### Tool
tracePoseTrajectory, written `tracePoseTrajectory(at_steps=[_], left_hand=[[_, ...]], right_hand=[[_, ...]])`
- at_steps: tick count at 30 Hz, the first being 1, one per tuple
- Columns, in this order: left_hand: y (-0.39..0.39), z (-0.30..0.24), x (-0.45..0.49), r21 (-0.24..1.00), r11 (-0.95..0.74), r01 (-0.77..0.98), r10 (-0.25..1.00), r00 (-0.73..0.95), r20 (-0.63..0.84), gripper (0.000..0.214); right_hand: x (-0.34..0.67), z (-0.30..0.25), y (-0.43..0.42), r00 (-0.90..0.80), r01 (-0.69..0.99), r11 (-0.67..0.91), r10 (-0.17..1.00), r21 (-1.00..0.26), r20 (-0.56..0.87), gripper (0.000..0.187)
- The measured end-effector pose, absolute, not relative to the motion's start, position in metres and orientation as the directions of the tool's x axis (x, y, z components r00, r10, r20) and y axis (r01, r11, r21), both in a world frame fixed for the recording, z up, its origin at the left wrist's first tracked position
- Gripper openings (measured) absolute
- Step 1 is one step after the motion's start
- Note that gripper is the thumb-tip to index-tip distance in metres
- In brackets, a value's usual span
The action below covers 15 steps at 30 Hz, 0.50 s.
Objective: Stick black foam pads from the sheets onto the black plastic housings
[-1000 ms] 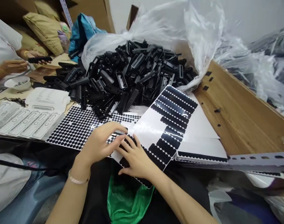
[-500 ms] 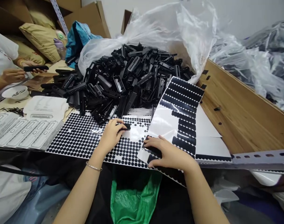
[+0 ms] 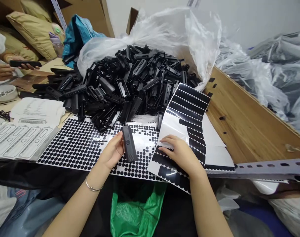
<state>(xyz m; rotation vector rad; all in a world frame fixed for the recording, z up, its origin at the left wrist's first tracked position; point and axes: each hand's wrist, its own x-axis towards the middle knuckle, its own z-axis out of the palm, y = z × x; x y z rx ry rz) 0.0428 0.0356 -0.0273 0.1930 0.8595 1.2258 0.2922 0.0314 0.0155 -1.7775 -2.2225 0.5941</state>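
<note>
My left hand is closed on a long black plastic housing. The housing stands nearly upright, its ridged lower end towards me, over a white sheet of round black stickers. My right hand rests on a second sheet, with rows of larger black stickers. Its thumb and fingers are apart, and no held thing shows between them. This second sheet overlaps the first and bends up at its far end against the heap of black housings.
Printed white cards lie at the left. A co-worker's hands hold another black housing near a white bowl. On the right is a wooden panel; clear plastic bags hang behind the heap. A green bag is below the table edge.
My left hand has turned the black housing from lying flat to nearly upright, broad face towards me. My right hand has shifted up the sticker sheet, its fingers less spread. The view has moved slightly.
</note>
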Motion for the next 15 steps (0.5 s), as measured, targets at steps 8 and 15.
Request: tracePoseTrajectory(at_steps=[8,15], left_hand=[[0.038,-0.012,0.039,0.444,0.369,-0.816,0.829,0.074,-0.554,0.022],[0.034,-0.017,0.044,0.448,0.413,-0.793,0.817,0.105,-0.567,0.022]], right_hand=[[0.289,0.001,0.031,-0.276,0.931,0.247,0.958,-0.267,-0.075,0.016],[0.281,-0.014,0.038,-0.156,0.88,0.104,0.985,-0.463,-0.075,0.015]])
